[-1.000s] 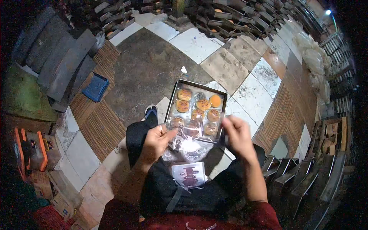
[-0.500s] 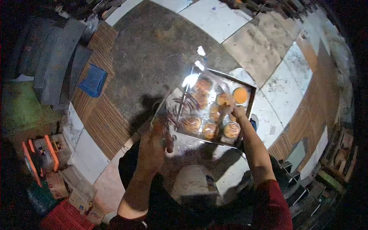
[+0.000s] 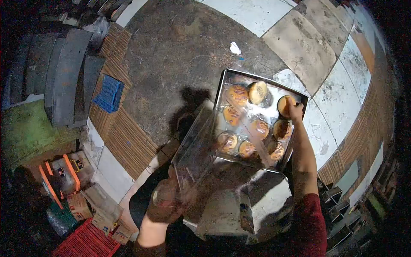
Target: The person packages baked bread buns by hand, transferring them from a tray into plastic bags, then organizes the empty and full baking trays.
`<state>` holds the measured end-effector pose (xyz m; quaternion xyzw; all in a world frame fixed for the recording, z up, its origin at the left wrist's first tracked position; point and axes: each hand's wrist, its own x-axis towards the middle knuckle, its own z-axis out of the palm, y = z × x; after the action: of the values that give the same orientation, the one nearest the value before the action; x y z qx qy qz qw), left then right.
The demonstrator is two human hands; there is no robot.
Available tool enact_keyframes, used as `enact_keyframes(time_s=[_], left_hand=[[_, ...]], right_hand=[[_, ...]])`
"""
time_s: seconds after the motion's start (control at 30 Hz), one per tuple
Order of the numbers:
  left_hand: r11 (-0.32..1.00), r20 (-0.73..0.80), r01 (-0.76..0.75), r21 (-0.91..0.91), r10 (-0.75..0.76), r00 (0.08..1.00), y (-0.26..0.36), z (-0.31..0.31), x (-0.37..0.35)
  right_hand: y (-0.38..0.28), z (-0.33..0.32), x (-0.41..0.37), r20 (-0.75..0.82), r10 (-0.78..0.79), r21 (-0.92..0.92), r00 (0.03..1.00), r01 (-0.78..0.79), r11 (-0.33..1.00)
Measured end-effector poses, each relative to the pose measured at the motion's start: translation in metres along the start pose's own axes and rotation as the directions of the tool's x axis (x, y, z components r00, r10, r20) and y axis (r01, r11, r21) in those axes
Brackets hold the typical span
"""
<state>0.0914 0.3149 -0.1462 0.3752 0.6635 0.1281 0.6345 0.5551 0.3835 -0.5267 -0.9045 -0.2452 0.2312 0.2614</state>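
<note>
A shallow metal tray [image 3: 272, 110] holds several round golden buns, most under clear wrapping with dark printed marks. My right hand [image 3: 296, 111] closes on a bun [image 3: 285, 105] at the tray's upper right corner. Near the tray's upper side another bun [image 3: 258, 92] leans with its pale face showing. A wrapped bun [image 3: 282, 128] lies just below my right hand. My left hand [image 3: 168, 198], dim and a little blurred, grips a clear plastic sheet [image 3: 195, 143] with straight edges, left of the tray. The sheet overlaps the tray's left side in this view.
A blue plastic basket [image 3: 109, 93] lies on brown striped floor covering at left. Orange-handled bins [image 3: 70, 171], cardboard boxes [image 3: 102, 218] and a red crate [image 3: 87, 240] stand at lower left. A white scrap [image 3: 235, 48] lies on the floor beyond the tray.
My right hand has moved up from the lower buns and taken hold of the upper right one. My left hand has drawn down with the plastic, uncovering more of the tray. The view has shifted.
</note>
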Motion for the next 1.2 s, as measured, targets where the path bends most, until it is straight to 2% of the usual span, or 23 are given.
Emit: enact_keyframes(time_s=[0.03,0.1,0.13,0.2,0.23,0.3,0.33,0.37,0.4,0.43,0.47,0.53,0.6,0.63,0.7,0.77,0.8,0.87,1.0,1.07,1.13,1.17,1.2], left_hand=[[0.999,0.041,-0.002,0.048,0.0,0.999,-0.001,0.0,0.001],[0.995,0.083,-0.012,0.098,0.004,0.997,-0.009,-0.005,0.002],[0.947,0.103,-0.212,0.243,0.192,0.976,-0.019,-0.009,0.003],[0.837,0.151,-0.412,0.36,0.383,0.911,-0.019,-0.004,-0.001],[0.874,0.1,-0.401,0.275,0.389,0.916,-0.009,0.003,-0.005],[0.922,0.008,-0.379,0.086,0.379,0.925,0.016,0.021,-0.015],[0.928,-0.029,-0.372,-0.015,0.372,0.928,0.029,0.029,-0.018],[0.923,-0.042,-0.376,-0.074,0.374,0.926,0.032,0.027,-0.015],[0.915,-0.055,-0.381,-0.134,0.377,0.925,0.034,0.026,-0.013],[0.96,0.226,-0.148,-0.237,0.203,0.953,0.021,0.015,0.004],[0.961,0.503,0.095,-0.26,0.05,0.863,0.019,0.009,0.012],[0.954,0.504,-0.045,-0.295,0.195,0.841,0.044,0.007,-0.01],[0.985,0.581,-0.133,-0.106,0.17,0.796,0.048,0.001,-0.012],[0.974,0.637,-0.153,-0.165,0.223,0.738,0.042,0.001,-0.009],[0.945,0.729,-0.159,-0.287,0.323,0.603,0.042,0.003,-0.013],[0.983,0.524,-0.142,0.114,0.062,0.849,0.072,0.0,-0.063],[0.982,0.523,-0.156,0.107,0.078,0.849,0.065,-0.002,-0.07],[0.945,0.581,-0.299,-0.132,0.318,0.749,0.045,-0.009,-0.081],[0.929,0.669,-0.338,-0.148,0.346,0.658,0.028,-0.032,-0.119],[0.957,0.612,-0.249,-0.151,0.288,0.736,0.017,-0.039,-0.135],[0.856,0.66,-0.105,-0.506,0.463,0.592,-0.004,-0.047,-0.133],[0.76,0.655,-0.15,-0.632,0.627,0.422,-0.011,-0.044,-0.141],[0.76,0.652,-0.161,-0.629,0.629,0.423,-0.016,-0.045,-0.148]], right_hand=[[0.003,-0.003,0.004,0.001,0.0,0.005,1.0,0.0,1.0],[-0.024,-0.032,-0.006,0.584,0.022,0.223,0.812,-0.186,0.957],[-0.002,-0.021,0.005,0.454,0.004,0.042,0.891,-0.027,0.999],[-0.032,-0.036,-0.044,0.281,-0.393,0.479,0.876,0.226,0.848],[-0.017,-0.034,-0.043,0.393,-0.117,0.479,0.912,-0.094,0.873],[-0.022,-0.056,-0.062,0.579,0.064,0.639,0.813,-0.501,0.584],[-0.062,-0.082,-0.094,0.619,-0.06,0.758,0.783,-0.574,0.309],[-0.102,-0.107,-0.124,0.509,-0.179,0.86,0.842,-0.5,0.099],[-0.13,-0.137,-0.141,0.454,-0.26,0.89,0.852,-0.448,0.087],[-0.156,-0.176,-0.16,0.367,-0.432,0.927,0.824,-0.287,0.24],[-0.191,-0.218,-0.182,0.295,-0.6,0.933,0.744,-0.088,0.348],[-0.24,-0.294,-0.234,0.23,-0.735,0.72,0.637,0.397,0.569],[-0.295,-0.355,-0.27,0.255,-0.967,0.468,0.001,0.875,0.125],[-0.312,-0.381,-0.297,0.383,-0.922,0.33,-0.062,0.941,0.074],[-0.318,-0.413,-0.346,0.596,-0.796,0.121,-0.1,0.992,-0.034],[-0.299,-0.426,-0.376,0.663,-0.736,0.169,-0.14,0.985,-0.036],[-0.287,-0.431,-0.389,0.669,-0.726,0.236,-0.157,0.972,0.007],[-0.268,-0.441,-0.411,0.61,-0.776,0.351,-0.159,0.933,0.084],[-0.236,-0.456,-0.448,0.426,-0.88,0.502,-0.211,0.864,0.036],[-0.221,-0.469,-0.46,0.385,-0.906,0.499,-0.175,0.866,0.045],[-0.214,-0.477,-0.48,0.398,-0.91,0.613,-0.117,0.772,0.169],[-0.218,-0.481,-0.492,0.482,-0.871,0.502,-0.098,0.845,0.182],[-0.222,-0.478,-0.501,0.497,-0.858,0.401,-0.13,0.911,0.095]])
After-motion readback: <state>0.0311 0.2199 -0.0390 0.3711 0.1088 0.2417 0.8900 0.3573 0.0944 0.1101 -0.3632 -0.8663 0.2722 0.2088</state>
